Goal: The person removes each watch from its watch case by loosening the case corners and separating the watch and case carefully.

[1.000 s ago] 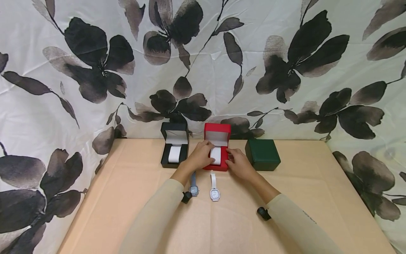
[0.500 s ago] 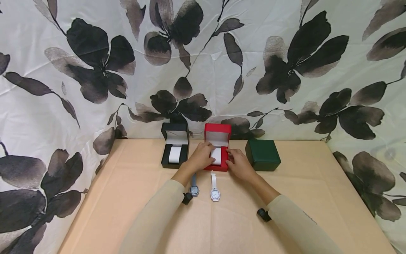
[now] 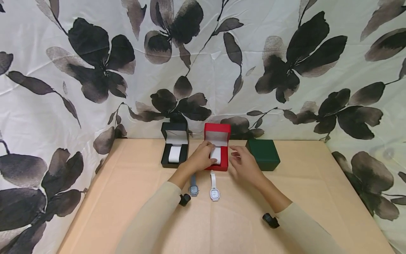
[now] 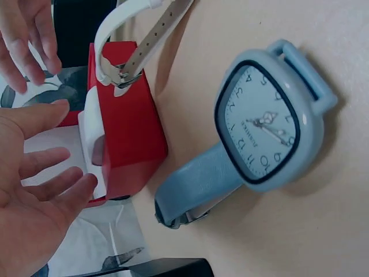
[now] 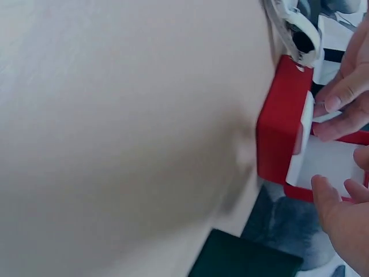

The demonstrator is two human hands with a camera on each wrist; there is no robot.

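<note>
An open red watch box (image 3: 224, 157) with a white cushion (image 3: 216, 155) stands at the back of the table. My left hand (image 3: 200, 156) is at the box's left side, its fingers loosely spread by the cushion; I cannot tell whether they touch it. Just off the box's right side, my right hand (image 3: 245, 163) has its fingers loosely bent and holds nothing. In front of the box lie a white watch (image 3: 214, 194) and a blue watch (image 4: 262, 124), with the blue one on the left.
An open black watch box (image 3: 165, 155) with a white cushion stands left of the red one. On the right sits a closed green box (image 3: 263, 155), close beside my right hand. Behind the table (image 3: 222, 225) hangs a floral cloth (image 3: 222, 70).
My right hand has drawn off the red box's right side, a little to the right. My left hand has stayed nearly where it was. Boxes and watches have not moved.
</note>
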